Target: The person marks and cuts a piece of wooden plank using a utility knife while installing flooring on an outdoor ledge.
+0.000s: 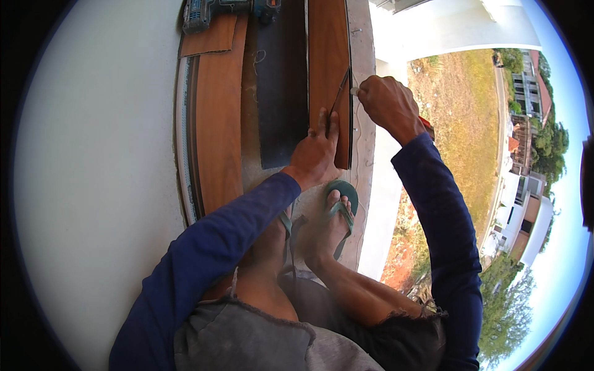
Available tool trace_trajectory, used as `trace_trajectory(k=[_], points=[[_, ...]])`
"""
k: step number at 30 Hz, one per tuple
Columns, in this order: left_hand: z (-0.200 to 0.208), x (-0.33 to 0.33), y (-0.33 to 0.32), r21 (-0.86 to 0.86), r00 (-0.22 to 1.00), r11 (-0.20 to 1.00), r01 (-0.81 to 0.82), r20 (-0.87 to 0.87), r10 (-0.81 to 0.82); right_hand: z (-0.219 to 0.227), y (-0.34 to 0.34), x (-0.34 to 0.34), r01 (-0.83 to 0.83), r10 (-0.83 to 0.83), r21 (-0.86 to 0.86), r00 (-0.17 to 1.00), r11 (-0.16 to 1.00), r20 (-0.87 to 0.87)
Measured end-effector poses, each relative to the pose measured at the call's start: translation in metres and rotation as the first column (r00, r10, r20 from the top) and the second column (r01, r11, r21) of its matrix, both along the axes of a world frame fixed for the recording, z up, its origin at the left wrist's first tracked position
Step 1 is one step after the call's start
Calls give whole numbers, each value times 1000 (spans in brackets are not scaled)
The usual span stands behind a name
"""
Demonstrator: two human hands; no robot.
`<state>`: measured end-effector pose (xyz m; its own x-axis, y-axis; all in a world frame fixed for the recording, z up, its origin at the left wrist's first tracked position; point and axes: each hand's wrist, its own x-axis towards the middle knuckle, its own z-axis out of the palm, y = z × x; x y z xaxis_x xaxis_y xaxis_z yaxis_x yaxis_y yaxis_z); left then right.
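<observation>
A wood-grain plank (328, 43) lies lengthwise before me. My left hand (314, 154) rests on its near end with fingers stretched out and pressing down. A thin dark straight-edged piece (340, 91) lies slantwise on the plank, its near end at my left fingertips. My right hand (391, 105) is closed at the plank's right edge around a tool. A red-and-black end of that tool (427, 127) shows behind the fist, and a small pale tip pokes out by the thumb. The fist hides the rest, so its kind is unclear.
To the left lie a dark sheet (281, 93) and laid wood-grain boards (218, 130) along a white wall (105, 154). A blue-black power tool (229, 12) rests on a short board piece at the far end. My sandalled feet (337, 213) are close to the plank. Dry grass lies beyond the ledge.
</observation>
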<state>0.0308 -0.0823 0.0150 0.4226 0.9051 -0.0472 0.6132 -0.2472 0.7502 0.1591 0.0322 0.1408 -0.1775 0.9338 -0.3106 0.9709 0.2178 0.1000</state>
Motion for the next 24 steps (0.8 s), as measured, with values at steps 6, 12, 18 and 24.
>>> trace_trajectory(k=[6, 12, 18, 24], points=[[-1, 0, 1, -5, 1000, 1000, -3, -4, 3, 0, -8, 1, 20, -20, -27, 1000, 999, 0], [3, -1, 2, -35, 1000, 999, 1, -3, -1, -1, -2, 3, 0, 0, -1, 1000, 1000, 8], [3, -1, 1, -31, 1000, 1000, 1, -1, -1, 3, 6, -4, 1, -1, 17, 1000, 1000, 18], [1, -3, 0, -6, 1000, 1000, -8, 12, 8, 7, 9, -10, -3, 3, 24, 1000, 1000, 24]])
